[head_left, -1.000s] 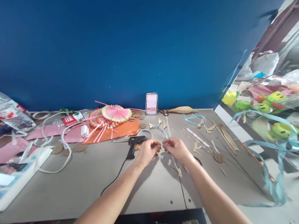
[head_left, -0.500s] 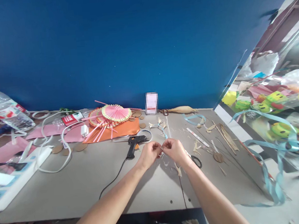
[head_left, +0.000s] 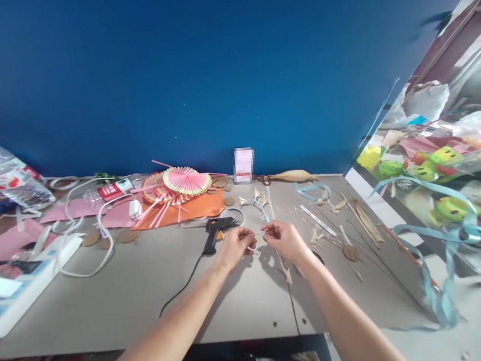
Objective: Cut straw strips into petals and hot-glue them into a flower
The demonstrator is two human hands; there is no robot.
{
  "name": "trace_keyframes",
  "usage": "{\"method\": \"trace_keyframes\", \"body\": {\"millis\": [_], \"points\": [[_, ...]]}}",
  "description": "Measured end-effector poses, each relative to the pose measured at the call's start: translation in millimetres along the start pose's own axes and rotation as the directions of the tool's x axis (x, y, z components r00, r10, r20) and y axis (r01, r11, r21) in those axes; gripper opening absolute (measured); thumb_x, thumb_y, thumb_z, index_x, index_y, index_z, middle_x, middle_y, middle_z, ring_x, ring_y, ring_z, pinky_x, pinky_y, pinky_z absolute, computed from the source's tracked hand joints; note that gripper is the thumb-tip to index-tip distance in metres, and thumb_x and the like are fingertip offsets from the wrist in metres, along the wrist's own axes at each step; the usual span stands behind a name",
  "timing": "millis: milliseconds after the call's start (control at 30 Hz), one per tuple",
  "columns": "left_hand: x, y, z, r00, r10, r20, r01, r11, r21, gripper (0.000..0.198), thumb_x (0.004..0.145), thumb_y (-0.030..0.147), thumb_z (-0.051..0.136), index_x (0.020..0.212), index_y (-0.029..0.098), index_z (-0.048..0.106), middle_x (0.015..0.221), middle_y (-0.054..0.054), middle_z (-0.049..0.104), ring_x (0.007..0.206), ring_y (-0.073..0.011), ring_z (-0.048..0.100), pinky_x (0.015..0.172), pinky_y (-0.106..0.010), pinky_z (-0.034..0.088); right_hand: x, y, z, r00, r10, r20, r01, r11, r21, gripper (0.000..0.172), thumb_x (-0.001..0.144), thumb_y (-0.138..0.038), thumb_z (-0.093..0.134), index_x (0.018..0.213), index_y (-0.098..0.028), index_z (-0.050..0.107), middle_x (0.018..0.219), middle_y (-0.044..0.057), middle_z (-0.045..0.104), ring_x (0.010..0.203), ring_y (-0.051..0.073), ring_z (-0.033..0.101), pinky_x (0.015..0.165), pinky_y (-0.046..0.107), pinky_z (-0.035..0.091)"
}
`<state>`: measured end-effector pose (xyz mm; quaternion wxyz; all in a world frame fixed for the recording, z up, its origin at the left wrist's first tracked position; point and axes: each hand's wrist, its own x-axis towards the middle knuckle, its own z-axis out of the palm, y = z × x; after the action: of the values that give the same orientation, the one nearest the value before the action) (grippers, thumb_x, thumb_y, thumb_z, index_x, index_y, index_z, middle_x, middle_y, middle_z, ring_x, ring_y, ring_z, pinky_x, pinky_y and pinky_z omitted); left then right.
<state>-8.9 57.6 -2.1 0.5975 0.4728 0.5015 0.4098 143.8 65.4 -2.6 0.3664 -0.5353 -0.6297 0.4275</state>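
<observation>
My left hand (head_left: pixel 236 246) hovers over the middle of the grey table with thumb and fingers pinched together. Opposite it, a small gap away, my right hand (head_left: pixel 284 240) is also closed in a pinch. Whatever lies between the fingertips of either hand is too small to make out. Just beyond my right hand is a small twig-like piece with pale husk ends and a light blue wrap (head_left: pixel 261 201). A black glue gun (head_left: pixel 214 234) lies to the left of my left hand. Scissors (head_left: pixel 318 257) are mostly covered by my right wrist.
Pink paper fans (head_left: pixel 184 184) rest on an orange sheet (head_left: pixel 201 211) at back left. A power strip (head_left: pixel 34 285), white cable and plastic bottle (head_left: pixel 6 173) stand further left. Dried husk strips (head_left: pixel 364 220), a marked white strip (head_left: pixel 317 220) and blue ribbon (head_left: pixel 442 275) lie rightward.
My hands have drawn apart: the left went a little left, the right slightly right, opening a gap between fingertips that were together. The things on the table stay put.
</observation>
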Motion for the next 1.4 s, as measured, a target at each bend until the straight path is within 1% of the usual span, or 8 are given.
{"method": "trace_keyframes", "body": {"millis": [167,267,333,533,733,933,1167,1400], "points": [[0,2,1.1,1.000,0.021,-0.011,-0.020,0.997,0.072,0.012,0.064,0.020,0.056,0.074,0.013,0.057,0.068,-0.004,0.060,0.062,-0.0131,0.058,0.050,-0.021,0.047,-1,0,1,1.000,0.006,-0.015,-0.006,0.999,0.036,0.014,0.065,-0.024,0.052,0.071,-0.016,0.062,0.059,0.000,0.060,0.055,0.012,0.053,0.053,0.022,0.040],[1,2,1.6,0.981,0.193,-0.001,-0.189,0.962,0.196,0.023,0.061,0.021,0.063,0.081,0.013,0.059,0.077,-0.006,0.065,0.072,-0.0163,0.061,0.063,-0.026,0.049,-1,1,3,0.999,0.034,-0.004,-0.033,0.997,0.073,0.013,0.064,-0.023,0.053,0.069,-0.016,0.063,0.056,-0.001,0.058,0.050,0.011,0.051,0.050,0.021,0.039],[1,3,1.6,0.955,0.295,0.029,-0.292,0.918,0.268,0.021,0.061,0.025,0.065,0.079,0.014,0.060,0.077,-0.006,0.065,0.074,-0.0167,0.061,0.069,-0.027,0.048,-1,0,4,0.998,0.060,0.010,-0.061,0.993,0.106,0.012,0.063,-0.023,0.054,0.067,-0.016,0.063,0.054,-0.002,0.057,0.047,0.010,0.048,0.048,0.021,0.038],[1,-1,1.1,0.938,0.341,0.068,-0.343,0.874,0.343,0.018,0.067,0.034,0.061,0.073,0.016,0.062,0.071,-0.004,0.065,0.070,-0.0162,0.059,0.062,-0.022,0.046,-3,-4,3,0.987,0.153,0.049,-0.160,0.961,0.224,0.010,0.062,-0.025,0.058,0.059,-0.015,0.060,0.050,-0.003,0.054,0.042,0.008,0.043,0.045,0.020,0.034],[3,-5,0.0,0.911,0.401,0.091,-0.406,0.841,0.358,0.014,0.072,0.029,0.056,0.070,0.016,0.061,0.068,-0.003,0.060,0.066,-0.0138,0.055,0.057,-0.020,0.044,-3,-5,2,0.977,0.196,0.087,-0.215,0.906,0.365,0.013,0.061,-0.027,0.059,0.055,-0.014,0.058,0.047,-0.002,0.053,0.042,0.007,0.042,0.046,0.021,0.033],[2,-2,3.9,0.922,0.377,0.089,-0.384,0.865,0.324,0.014,0.071,0.029,0.055,0.068,0.015,0.058,0.064,-0.001,0.057,0.057,-0.0102,0.051,0.052,-0.018,0.041,-4,-9,3,0.971,0.229,0.063,-0.229,0.834,0.502,0.015,0.057,-0.027,0.063,0.053,-0.014,0.056,0.044,-0.003,0.050,0.042,0.007,0.040,0.044,0.021,0.031],[7,-5,6.1,0.935,0.354,0.009,-0.345,0.904,0.254,0.015,0.066,0.029,0.059,0.067,0.014,0.056,0.062,0.000,0.057,0.055,-0.0092,0.051,0.052,-0.019,0.042,-2,-9,6,0.962,0.273,0.017,-0.228,0.766,0.601,0.015,0.054,-0.027,0.065,0.055,-0.014,0.056,0.046,-0.003,0.049,0.043,0.007,0.041,0.044,0.021,0.030],[8,-8,2.5,0.949,0.314,-0.002,-0.306,0.927,0.217,0.026,0.067,0.032,0.060,0.085,0.013,0.062,0.071,-0.004,0.063,0.060,-0.0125,0.057,0.055,-0.022,0.046,1,-8,3,0.965,0.260,-0.022,-0.194,0.770,0.608,0.015,0.055,-0.026,0.066,0.054,-0.014,0.058,0.045,-0.003,0.050,0.044,0.007,0.042,0.044,0.021,0.030]]}}
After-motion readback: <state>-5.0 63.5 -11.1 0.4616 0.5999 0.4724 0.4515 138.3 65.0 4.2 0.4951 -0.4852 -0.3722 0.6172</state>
